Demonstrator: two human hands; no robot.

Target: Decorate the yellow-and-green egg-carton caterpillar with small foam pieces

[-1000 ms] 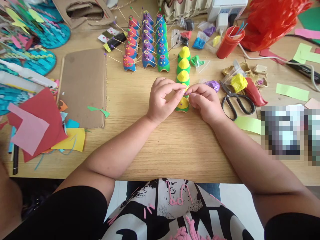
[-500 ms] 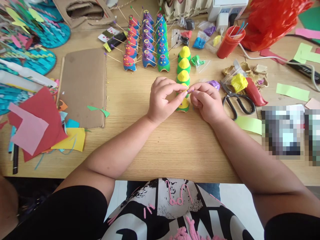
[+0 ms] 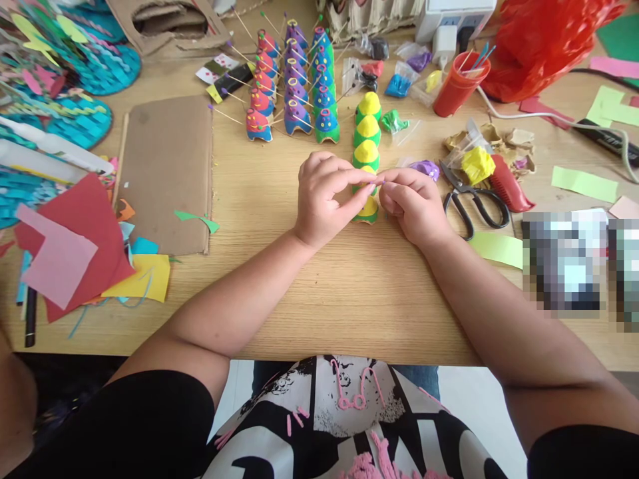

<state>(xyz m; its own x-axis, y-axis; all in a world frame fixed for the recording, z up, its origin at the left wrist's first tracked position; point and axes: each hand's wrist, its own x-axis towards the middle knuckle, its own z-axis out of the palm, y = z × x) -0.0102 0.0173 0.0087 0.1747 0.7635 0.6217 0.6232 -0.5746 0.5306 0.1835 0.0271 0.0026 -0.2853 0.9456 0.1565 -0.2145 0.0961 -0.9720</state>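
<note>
My left hand [image 3: 329,196] and my right hand [image 3: 414,203] meet fingertip to fingertip over the near end of a green and yellow clay row [image 3: 367,153]. Between the fingertips shows a tiny purple bit, too small to make out well. Both hands are pinched, with thumb and index finger pressed together around it. Purple clay [image 3: 426,169] lies just beyond my right hand. Left of the green and yellow row stand a blue and green row [image 3: 325,96], a purple and blue row [image 3: 296,86] and a red and blue row [image 3: 260,93], with pins sticking out.
Black-handled scissors [image 3: 476,199] and yellow clay [image 3: 478,165] lie to the right. A red cup [image 3: 459,86] stands behind them. Cardboard [image 3: 164,173] and paper scraps [image 3: 74,246] are on the left. Green clay [image 3: 394,121] lies beside the row.
The fingertips of both hands have shifted slightly and sit closer together. Nothing else has visibly moved.
</note>
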